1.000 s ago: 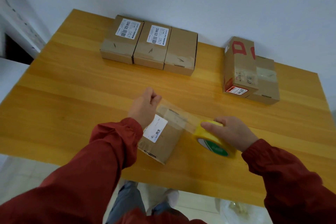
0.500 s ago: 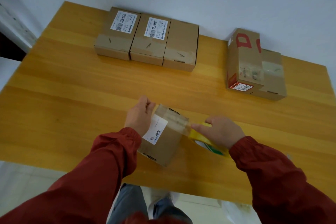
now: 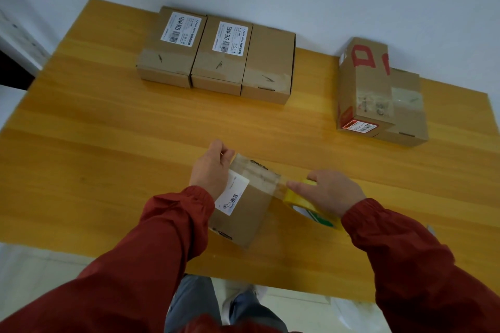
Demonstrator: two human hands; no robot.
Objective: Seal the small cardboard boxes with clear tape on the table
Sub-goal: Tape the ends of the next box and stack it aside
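We see the small cardboard box (image 3: 243,211) in work lying at the 6 o'clock side of the tabletop (image 3: 108,143), near its front edge and turned askew, its white label (image 3: 232,194) facing up. The left grip (image 3: 213,167) curls round the box's far left corner, at about 11 o'clock of the box, thumb on top and fingers over the edge. At 3 o'clock of the box, just beside it, the right grip (image 3: 330,192) closes over a yellow tape roll (image 3: 305,204), with the forefinger laid straight along the roll and pointing at the box. A strip of clear tape (image 3: 259,174) runs from the roll across the far end of the box top; we cannot tell whether it is pressed flat everywhere.

At 12 o'clock on the tabletop, three more boxes stand side by side, touching: the left box (image 3: 170,48) and the middle box (image 3: 221,57) carry barcode labels, the right box (image 3: 267,62) is plain. At 2 o'clock a taller box with red marks (image 3: 362,84) leans against a lower brown box (image 3: 408,116). Both arms wear red sleeves (image 3: 167,238).
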